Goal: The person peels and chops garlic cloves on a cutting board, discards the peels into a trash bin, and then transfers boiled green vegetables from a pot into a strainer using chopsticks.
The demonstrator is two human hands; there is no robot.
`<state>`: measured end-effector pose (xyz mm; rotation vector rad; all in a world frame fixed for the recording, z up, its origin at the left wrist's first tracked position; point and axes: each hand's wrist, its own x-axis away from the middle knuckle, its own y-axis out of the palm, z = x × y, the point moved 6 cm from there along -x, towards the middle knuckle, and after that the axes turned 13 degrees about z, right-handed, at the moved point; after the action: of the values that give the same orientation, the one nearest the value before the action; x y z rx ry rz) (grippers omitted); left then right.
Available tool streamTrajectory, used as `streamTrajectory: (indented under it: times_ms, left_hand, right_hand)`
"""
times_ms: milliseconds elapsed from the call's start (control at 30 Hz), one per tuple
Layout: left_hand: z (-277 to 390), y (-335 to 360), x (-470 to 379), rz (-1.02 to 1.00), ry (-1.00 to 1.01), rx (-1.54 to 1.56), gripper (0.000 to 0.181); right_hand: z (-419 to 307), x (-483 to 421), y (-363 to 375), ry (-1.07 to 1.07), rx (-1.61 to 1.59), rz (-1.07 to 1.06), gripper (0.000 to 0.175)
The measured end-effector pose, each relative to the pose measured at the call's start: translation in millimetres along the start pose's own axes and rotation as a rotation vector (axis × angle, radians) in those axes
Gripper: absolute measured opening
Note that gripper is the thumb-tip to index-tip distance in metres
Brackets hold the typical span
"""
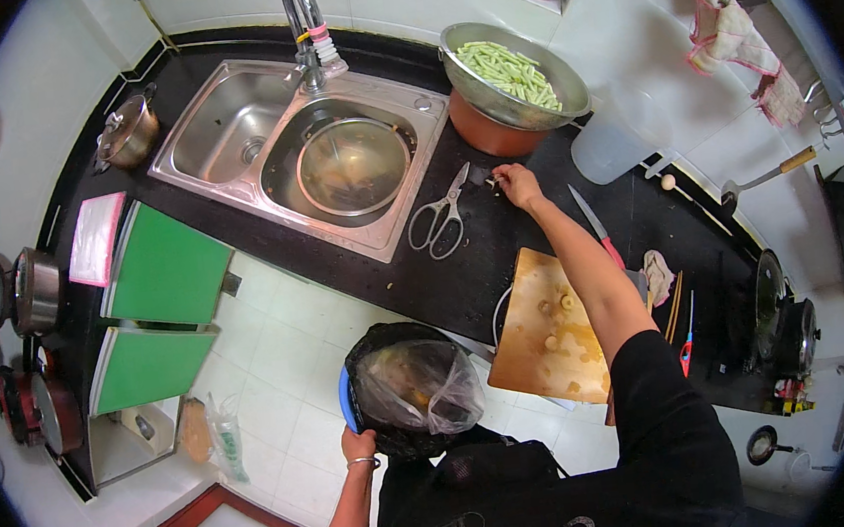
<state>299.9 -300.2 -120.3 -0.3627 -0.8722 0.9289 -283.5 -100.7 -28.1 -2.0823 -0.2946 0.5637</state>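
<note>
My left hand (358,444) grips the rim of a blue bin (345,398) lined with a black plastic bag (377,337). A clear plastic bag (452,392) lies inside it. Over the black countertop (425,293), my right hand (517,184) pinches a few small pale scraps (495,182) in its fingertips. Just left of that hand rest metal kitchen scissors (450,212), blades pointing to the back. Behind it, a metal basin of cut green beans (507,75) sits on a reddish-brown basin (485,126). Below my right forearm lies a wooden cutting board (537,336) with small pale pieces on it.
A double steel sink (401,237) holds a metal bowl (353,168) in its right basin. A red-handled knife (593,220) lies right of my forearm, near a translucent plastic jug (611,145). Green cabinet doors (166,263) stand at left, chopsticks (673,307) at right.
</note>
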Motion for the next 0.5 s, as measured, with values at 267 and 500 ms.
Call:
streamTrajectory:
  times_ms: [267, 500]
  left_hand:
    - [5, 0, 9, 0.054, -0.006, 0.028, 0.025]
    - [-2, 5, 5, -0.004, -0.051, 0.035, 0.032]
  right_hand:
    - [-54, 42, -3, -0.248, -0.027, -0.137, 0.019]
    - [-112, 106, -12, -0.117, -0.147, -0.085, 0.025]
